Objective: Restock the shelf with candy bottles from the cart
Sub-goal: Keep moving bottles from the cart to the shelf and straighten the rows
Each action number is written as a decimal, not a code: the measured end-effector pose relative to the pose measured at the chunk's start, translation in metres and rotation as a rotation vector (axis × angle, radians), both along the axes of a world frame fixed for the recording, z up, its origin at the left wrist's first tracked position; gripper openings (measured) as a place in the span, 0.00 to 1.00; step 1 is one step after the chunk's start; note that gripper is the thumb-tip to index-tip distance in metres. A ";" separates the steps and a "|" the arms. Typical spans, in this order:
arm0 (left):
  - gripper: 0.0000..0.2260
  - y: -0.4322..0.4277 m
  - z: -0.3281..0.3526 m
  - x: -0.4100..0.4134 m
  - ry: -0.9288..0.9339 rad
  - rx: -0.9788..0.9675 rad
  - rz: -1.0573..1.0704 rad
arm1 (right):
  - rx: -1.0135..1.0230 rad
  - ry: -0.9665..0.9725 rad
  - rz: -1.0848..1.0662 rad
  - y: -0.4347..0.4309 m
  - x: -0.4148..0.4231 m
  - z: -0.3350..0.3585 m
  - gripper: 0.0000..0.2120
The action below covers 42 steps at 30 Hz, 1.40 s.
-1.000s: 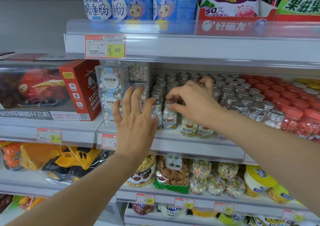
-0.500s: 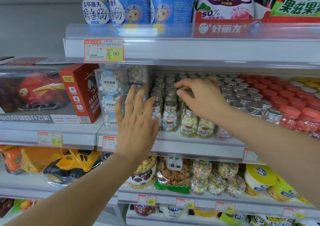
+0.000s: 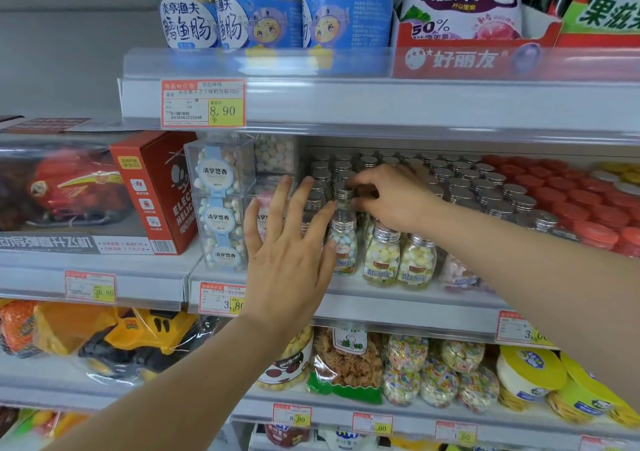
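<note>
Hands — left hand (image 3: 287,260) spread beside three front candy bottles (image 3: 382,256), right hand (image 3: 394,198) pinching one capped bottle (image 3: 366,192) behind them.

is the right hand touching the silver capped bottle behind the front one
Touching: the head view shows the right hand with thumb and forefinger closed on the silver-capped bottle at its cap.

— What is worn on the arms?
— Only bare skin shows: the left forearm (image 3: 166,388) and right forearm (image 3: 540,277) are uncovered right to the frame's edge.
— And the hands?
— The left hand (image 3: 287,260) and right hand (image 3: 394,201) are bare too, with long, slim fingers and bare wrists.
</note>
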<state>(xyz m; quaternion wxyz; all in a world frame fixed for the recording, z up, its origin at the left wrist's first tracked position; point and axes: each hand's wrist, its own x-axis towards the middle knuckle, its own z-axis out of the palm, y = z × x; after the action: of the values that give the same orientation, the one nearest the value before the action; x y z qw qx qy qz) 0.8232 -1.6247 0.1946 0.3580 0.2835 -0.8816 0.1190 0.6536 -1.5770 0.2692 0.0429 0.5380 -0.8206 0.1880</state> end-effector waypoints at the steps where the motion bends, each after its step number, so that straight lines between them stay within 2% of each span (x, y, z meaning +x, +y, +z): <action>1: 0.19 0.000 -0.001 0.000 0.000 0.001 0.003 | -0.011 -0.033 0.000 -0.003 -0.001 -0.001 0.15; 5: 0.20 -0.001 -0.003 -0.001 -0.006 -0.019 0.007 | -0.034 -0.007 -0.024 -0.008 -0.005 -0.001 0.14; 11: 0.22 -0.004 -0.007 0.001 -0.055 -0.080 -0.016 | -0.071 0.015 0.050 -0.003 -0.007 0.002 0.13; 14: 0.22 -0.005 -0.009 0.002 -0.074 -0.094 -0.012 | -0.048 0.030 0.073 -0.009 -0.011 0.002 0.16; 18: 0.22 -0.005 -0.009 0.000 -0.074 -0.099 -0.006 | -0.037 0.061 0.062 -0.017 -0.015 0.001 0.14; 26: 0.23 -0.004 -0.010 0.000 -0.080 -0.072 0.001 | -0.107 -0.059 0.058 -0.022 -0.024 -0.003 0.13; 29: 0.23 -0.004 -0.010 0.001 -0.088 -0.065 0.007 | -0.097 -0.163 0.137 -0.016 -0.025 0.001 0.10; 34: 0.23 -0.002 -0.012 0.000 -0.078 -0.063 0.017 | -0.034 -0.169 0.191 -0.004 -0.019 0.006 0.14; 38: 0.24 -0.001 -0.016 -0.002 -0.060 -0.066 0.025 | -0.021 -0.283 0.280 -0.001 -0.023 0.005 0.13; 42: 0.26 0.002 -0.022 -0.004 -0.028 -0.073 0.020 | -0.085 -0.194 0.270 0.002 -0.030 0.008 0.10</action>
<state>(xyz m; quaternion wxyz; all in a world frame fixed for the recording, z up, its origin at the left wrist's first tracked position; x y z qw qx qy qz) 0.8195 -1.6227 0.1723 0.3547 0.2774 -0.8787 0.1587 0.6240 -1.5753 0.2767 -0.0395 0.6202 -0.7326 0.2776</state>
